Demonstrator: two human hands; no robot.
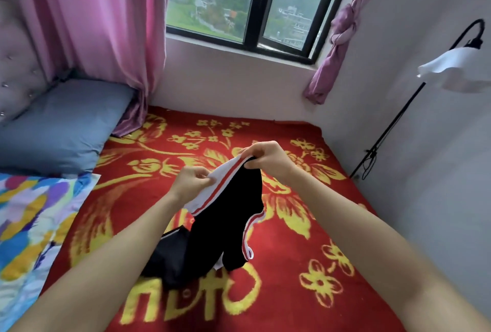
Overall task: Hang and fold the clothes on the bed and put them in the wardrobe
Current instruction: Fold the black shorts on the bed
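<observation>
Head-worn view, forward and down, close over bed [292, 265].

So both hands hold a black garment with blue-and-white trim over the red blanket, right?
Not quite. The head view shows the trim is red and white; the left hand and right hand do hold the black garment over the red blanket.

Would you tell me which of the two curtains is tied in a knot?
The purple curtain right of the window; the pink curtain hangs loose.
</observation>
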